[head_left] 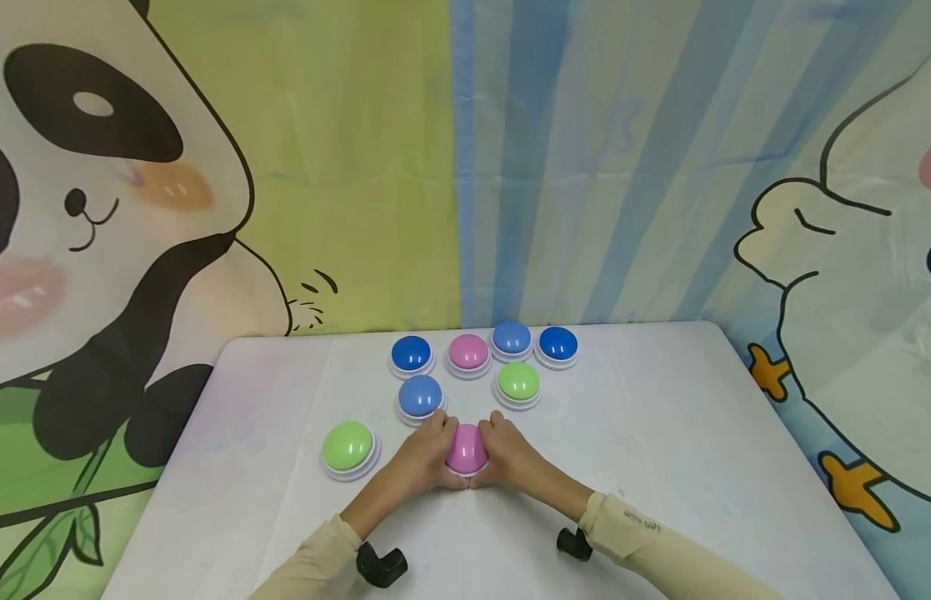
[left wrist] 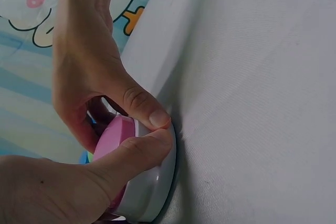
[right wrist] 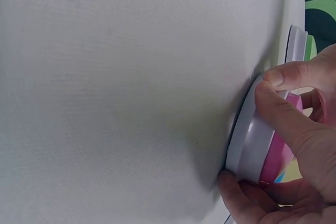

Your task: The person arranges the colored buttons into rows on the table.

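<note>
A pink dome push button (head_left: pixel 467 450) with a white round base sits at the near middle of the white table (head_left: pixel 698 433). My left hand (head_left: pixel 426 460) grips its left side and my right hand (head_left: pixel 513 457) grips its right. Both thumbs meet at the near edge of the white base (left wrist: pixel 152 190) in the left wrist view, while the other fingers reach around the sides. From the right wrist, the base (right wrist: pixel 248 148) appears low at the tabletop, with right fingertips (right wrist: pixel 231 182) at its rim. Nearest to the left hand stands a light blue button (head_left: pixel 420 396), just beyond it.
Further back are dark blue buttons (head_left: pixel 411 354) (head_left: pixel 558 343), another pink one (head_left: pixel 468 352), a light blue one (head_left: pixel 512 337) and a green one (head_left: pixel 519 382). Another green button (head_left: pixel 348 446) stands at left. Printed cloth walls (head_left: pixel 360 167) border the table's back and sides.
</note>
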